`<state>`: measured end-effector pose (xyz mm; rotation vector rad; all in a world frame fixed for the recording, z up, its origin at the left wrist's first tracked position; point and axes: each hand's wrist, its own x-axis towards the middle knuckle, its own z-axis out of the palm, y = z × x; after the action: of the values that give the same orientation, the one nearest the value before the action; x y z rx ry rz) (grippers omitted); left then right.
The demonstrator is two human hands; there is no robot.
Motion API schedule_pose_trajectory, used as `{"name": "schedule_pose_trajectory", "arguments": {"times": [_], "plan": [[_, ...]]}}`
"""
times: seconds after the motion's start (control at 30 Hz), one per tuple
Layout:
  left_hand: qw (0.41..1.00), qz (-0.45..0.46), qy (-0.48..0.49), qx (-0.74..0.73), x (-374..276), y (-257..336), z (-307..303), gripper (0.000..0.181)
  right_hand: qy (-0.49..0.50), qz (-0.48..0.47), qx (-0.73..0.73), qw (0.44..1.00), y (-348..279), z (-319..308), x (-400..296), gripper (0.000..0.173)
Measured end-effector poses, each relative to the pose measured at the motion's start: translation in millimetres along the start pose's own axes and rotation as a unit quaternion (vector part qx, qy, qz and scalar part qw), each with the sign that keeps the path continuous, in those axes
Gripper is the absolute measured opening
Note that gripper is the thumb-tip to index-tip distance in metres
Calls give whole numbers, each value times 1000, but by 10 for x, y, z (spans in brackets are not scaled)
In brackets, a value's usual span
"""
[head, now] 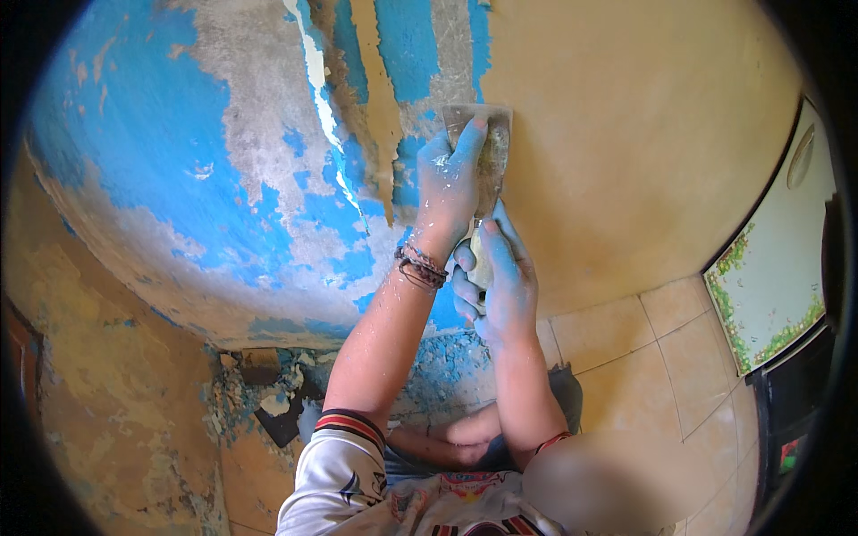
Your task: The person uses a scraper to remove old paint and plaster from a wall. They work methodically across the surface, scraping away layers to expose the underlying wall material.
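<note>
Both my hands are on a wide-bladed scraper (497, 151), held up against the wall at the border between stripped patches and tan paint. My right hand (506, 275) wraps around its pale handle (479, 258). Higher up, my left hand (449, 177) grips the metal blade, its thumb lying flat on the face. The other left fingers are hidden. Blue-grey dust and pale flecks coat both hands. Left of the blade, the wall carries blue paint (405, 30), bare grey patches (258, 114) and a tan strip (379, 100).
Tan-painted wall (623, 134) spreads to the right. Blue and grey paint chips (449, 362) litter the floor at the wall's foot, with more debris (275, 402) in the left corner. Tiles (623, 382) cover the floor. A white panel with a floral border (771, 261) stands far right.
</note>
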<state>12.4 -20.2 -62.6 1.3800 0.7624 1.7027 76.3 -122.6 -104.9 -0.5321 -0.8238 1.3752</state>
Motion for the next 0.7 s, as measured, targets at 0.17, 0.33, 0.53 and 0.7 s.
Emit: {"name": "schedule_pose_trajectory", "arguments": {"times": [0.17, 0.33, 0.53, 0.7], "plan": [[882, 344, 162, 278, -264, 88, -105, 18, -46, 24, -4, 999, 69, -136, -62, 43], [738, 526, -208, 368, -19, 237, -373, 15, -55, 46, 36, 997, 335, -226, 15, 38], [697, 525, -333, 358, 174, 153, -429, 20, -56, 77, 78, 992, 291, -179, -11, 37], [722, 529, -317, 314, 254, 165, -363, 19, -32, 59, 51, 996, 135, -88, 5, 34]]}}
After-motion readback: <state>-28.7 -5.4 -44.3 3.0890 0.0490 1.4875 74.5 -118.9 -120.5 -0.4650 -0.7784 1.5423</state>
